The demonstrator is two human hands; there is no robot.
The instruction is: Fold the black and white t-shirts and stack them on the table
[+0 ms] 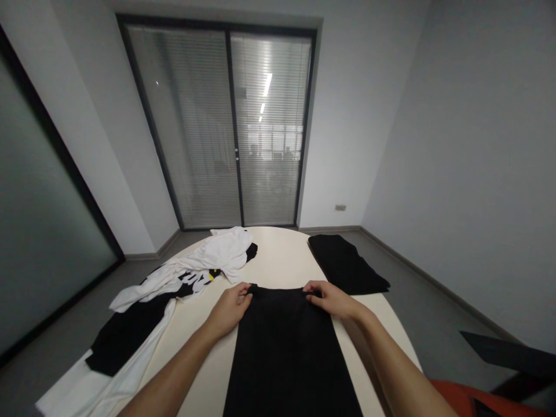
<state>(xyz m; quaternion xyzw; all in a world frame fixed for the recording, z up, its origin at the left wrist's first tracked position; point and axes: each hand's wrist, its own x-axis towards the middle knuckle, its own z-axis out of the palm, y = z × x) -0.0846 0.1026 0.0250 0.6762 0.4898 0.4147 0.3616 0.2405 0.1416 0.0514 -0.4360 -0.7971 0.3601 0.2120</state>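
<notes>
A black garment [289, 353] lies flat on the pale table in front of me, its narrow far edge toward the door and its near end running out of view. My left hand [232, 307] pinches the far left corner of it between thumb and fingers. At the far right corner, my right hand [329, 298] grips the same cloth in a similar pinch. Whether it is trousers or another kind of clothing I cannot tell. Between the two hands the far edge is stretched nearly straight.
White and black clothes [208, 260] with a printed pattern lie heaped along the left side of the table [282, 255]. A folded black garment [347, 266] rests at the far right. Something red [460, 399], perhaps a chair, stands at the lower right. Beyond is a glass door with blinds [269, 133].
</notes>
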